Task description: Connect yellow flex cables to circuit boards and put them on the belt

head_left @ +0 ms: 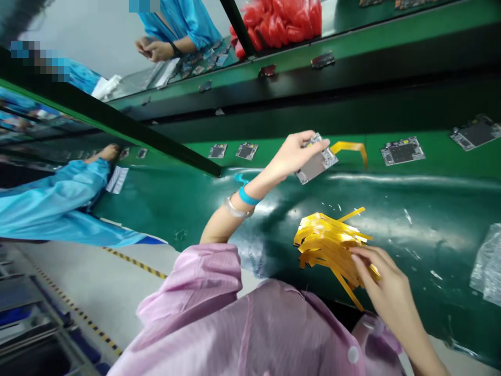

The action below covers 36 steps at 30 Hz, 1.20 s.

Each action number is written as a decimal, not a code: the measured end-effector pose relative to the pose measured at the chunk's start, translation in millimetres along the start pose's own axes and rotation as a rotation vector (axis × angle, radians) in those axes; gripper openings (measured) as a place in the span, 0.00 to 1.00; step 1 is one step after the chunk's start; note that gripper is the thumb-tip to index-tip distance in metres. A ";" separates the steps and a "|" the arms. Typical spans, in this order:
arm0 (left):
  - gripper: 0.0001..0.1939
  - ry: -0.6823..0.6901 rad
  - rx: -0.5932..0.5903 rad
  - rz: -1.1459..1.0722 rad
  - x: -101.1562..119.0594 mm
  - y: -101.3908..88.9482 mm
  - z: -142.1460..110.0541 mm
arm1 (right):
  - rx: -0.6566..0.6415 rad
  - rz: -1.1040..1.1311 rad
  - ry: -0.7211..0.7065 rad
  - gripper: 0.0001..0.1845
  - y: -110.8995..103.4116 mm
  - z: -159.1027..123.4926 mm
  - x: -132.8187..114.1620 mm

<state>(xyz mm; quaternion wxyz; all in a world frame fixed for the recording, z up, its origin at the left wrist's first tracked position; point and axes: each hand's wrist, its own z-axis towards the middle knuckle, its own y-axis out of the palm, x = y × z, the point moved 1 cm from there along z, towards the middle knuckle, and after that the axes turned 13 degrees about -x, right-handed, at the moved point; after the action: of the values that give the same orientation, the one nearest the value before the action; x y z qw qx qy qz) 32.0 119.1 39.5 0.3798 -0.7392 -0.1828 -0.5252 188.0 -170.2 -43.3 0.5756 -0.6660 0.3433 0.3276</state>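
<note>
My left hand (291, 152) grips a circuit board (318, 166) between thumb and fingers, tilted above the near edge of the green belt. A bent yellow flex cable (350, 145) runs out from the board's upper right corner; how it joins the board is hidden. On the green mat lies a loose pile of yellow flex cables (323, 237), their ends fanned out. Thumb and forefinger of my right hand (385, 277) are pinched together on the right side of that pile.
On the green belt (282, 138) lie more circuit boards (403, 151), some left and some right of my left hand. A green post (156, 133) slants across the left. Clear plastic bags (489, 266) lie at right. Co-workers' blue sleeves (58, 196) and red bags (279, 23) appear beyond.
</note>
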 end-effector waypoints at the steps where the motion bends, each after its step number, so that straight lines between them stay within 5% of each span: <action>1: 0.16 0.013 0.001 0.031 -7.3 -7.4 18.5 | -0.021 -0.014 -0.054 0.08 7.3 7.4 -3.7; 4: 0.14 0.022 0.059 0.155 -43.0 -29.4 69.1 | -0.087 -0.054 -0.142 0.08 27.7 30.2 -13.7; 7: 0.13 -0.023 0.244 0.315 -86.9 -56.4 91.7 | -0.178 -0.128 -0.196 0.07 44.1 47.6 -20.7; 10: 0.13 -0.055 0.299 0.523 -121.0 -89.8 76.4 | -0.306 -0.255 -0.274 0.07 57.8 56.4 -22.9; 14: 0.15 -0.201 0.243 0.802 -147.7 -140.7 22.1 | -0.355 -0.366 -0.321 0.08 70.1 63.3 -19.7; 18: 0.23 -0.362 0.248 0.919 -165.5 -182.5 -31.4 | -0.363 -0.397 -0.353 0.12 70.2 71.0 -19.3; 22: 0.30 -0.525 0.212 1.022 -181.3 -209.5 -56.3 | -0.376 -0.413 -0.366 0.15 60.2 74.3 -22.2; 31: 0.38 -0.681 -0.083 1.071 -195.9 -263.1 -23.4 | -0.258 -0.365 -0.344 0.16 39.3 64.1 -22.9; 36: 0.43 -0.721 -0.111 1.056 -184.2 -273.4 -18.6 | -0.181 -0.056 -0.114 0.08 15.5 37.6 -26.3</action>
<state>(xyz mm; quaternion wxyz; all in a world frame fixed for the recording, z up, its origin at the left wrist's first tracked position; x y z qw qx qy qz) -233.1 305.0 -25.1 0.4633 -0.8784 0.1169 0.0051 159.0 -132.4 -34.4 0.5408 -0.7048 0.2602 0.3782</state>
